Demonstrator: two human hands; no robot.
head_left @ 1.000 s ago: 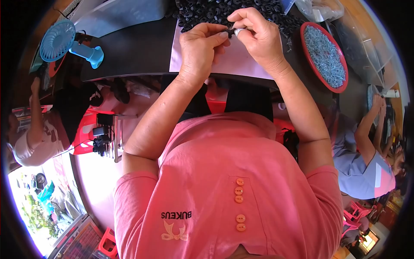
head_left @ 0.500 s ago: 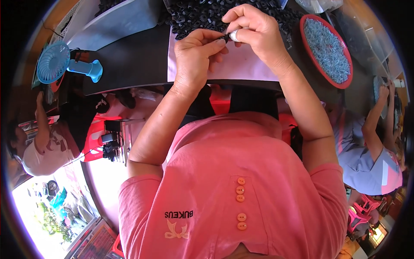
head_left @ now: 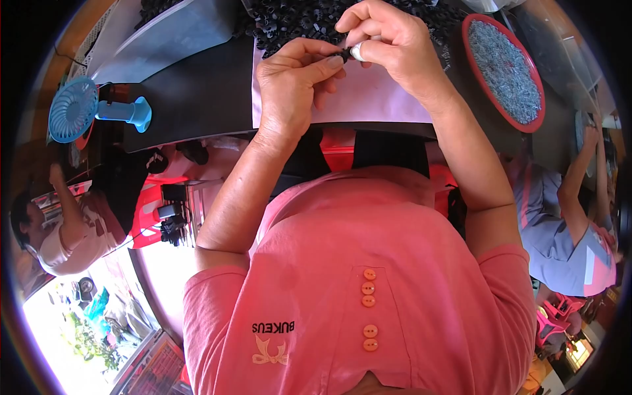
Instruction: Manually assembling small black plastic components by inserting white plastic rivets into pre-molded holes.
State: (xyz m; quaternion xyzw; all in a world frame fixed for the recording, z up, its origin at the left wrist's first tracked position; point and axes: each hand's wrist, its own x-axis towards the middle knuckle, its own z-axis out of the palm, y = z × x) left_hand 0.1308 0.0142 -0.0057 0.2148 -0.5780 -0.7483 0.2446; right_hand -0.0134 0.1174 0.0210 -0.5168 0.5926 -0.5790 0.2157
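Between my two hands is a small black plastic part, mostly hidden by fingers. My left hand pinches it between thumb and forefinger. From the other side my right hand closes on the same part, a white wrap around its thumb tip. Just beyond both hands spreads a heap of small black parts. Under my hands lies a pale pink sheet on the dark table.
A red-rimmed tray of small clear-blue pieces stands at the right. On the left are a light blue fan and a grey bin. Other people sit at the left and right.
The view has shifted slightly, moving the tray and fan a little within it. Both hands keep their pinch on the small black part, with hardly any change in the fingers.
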